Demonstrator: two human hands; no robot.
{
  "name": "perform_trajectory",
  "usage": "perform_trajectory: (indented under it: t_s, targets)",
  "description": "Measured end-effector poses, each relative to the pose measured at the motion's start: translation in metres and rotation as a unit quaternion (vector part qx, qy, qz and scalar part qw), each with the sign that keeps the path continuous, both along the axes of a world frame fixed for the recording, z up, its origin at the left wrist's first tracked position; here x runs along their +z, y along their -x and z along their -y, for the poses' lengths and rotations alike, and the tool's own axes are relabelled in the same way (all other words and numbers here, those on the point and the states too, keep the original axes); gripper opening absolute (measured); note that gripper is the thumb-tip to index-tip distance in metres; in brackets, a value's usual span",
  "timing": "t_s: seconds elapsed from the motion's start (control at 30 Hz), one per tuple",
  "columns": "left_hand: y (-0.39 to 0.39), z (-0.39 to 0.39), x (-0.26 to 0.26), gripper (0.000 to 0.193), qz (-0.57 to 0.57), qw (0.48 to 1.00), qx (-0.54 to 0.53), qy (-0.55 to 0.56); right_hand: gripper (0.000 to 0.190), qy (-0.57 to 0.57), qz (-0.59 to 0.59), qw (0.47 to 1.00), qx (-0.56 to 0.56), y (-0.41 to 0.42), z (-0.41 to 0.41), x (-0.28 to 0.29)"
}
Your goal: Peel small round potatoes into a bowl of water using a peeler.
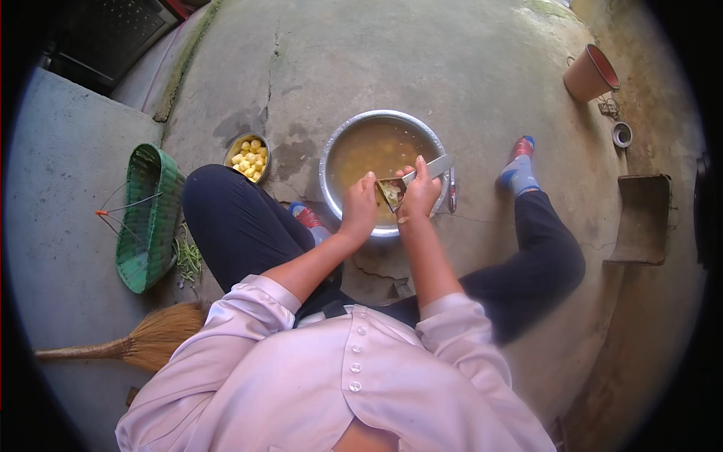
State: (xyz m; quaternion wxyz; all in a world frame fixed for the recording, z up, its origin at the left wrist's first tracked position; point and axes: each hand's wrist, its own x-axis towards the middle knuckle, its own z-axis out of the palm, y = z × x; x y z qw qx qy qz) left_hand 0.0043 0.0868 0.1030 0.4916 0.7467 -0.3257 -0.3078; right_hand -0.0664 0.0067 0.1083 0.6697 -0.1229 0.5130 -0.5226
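A large round metal basin [324,192] of cloudy brown water stands on the concrete floor before me, with pale yellowish pieces, perhaps potatoes, under the surface. Over its near part, my right hand [421,192] grips a flat metal tool [438,166], whose angular metal end holds pale, wet scraps [392,193]. My left hand [360,206] is at the left edge of that end, fingers closed together; whether they pinch it cannot be told. A pale scrap clings to my right wrist. A knife-like object with a red part [452,195] lies at the basin's right rim.
Left of the basin stands a metal bowl [268,164] of peeled yellow pieces. Farther left are a green woven basket [164,209], green beans or stalks [188,259] and a straw broom [161,337]. At right are a pink bucket [587,76], a small metal container [622,135] and a dustpan [641,220].
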Motion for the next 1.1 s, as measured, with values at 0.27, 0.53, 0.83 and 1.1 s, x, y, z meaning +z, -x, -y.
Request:
perform_trajectory:
  t_s: [0.27, 0.53, 0.83, 1.1]
  targets:
    - [0.005, -0.001, 0.006, 0.048, -0.031, 0.999, 0.012, 0.006, 0.022, -0.057, -0.003, 0.997, -0.05, 0.015, 0.013, -0.035]
    - [0.006, 0.0, 0.014, 0.047, -0.354, 0.934, 0.023, -0.038, 0.018, 0.018, -0.027, 0.999, -0.04, 0.007, 0.01, -0.03]
    - [-0.01, 0.001, 0.01, 0.042, -0.557, 0.827, -0.005, -0.071, 0.021, -0.034, 0.015, 0.999, -0.009, 0.012, 0.01, -0.007]
    - [-0.005, 0.0, 0.012, 0.036, -0.544, 0.834, 0.057, -0.072, 0.028, 0.181, -0.063, 0.981, 0.01, -0.003, 0.004, 0.001]
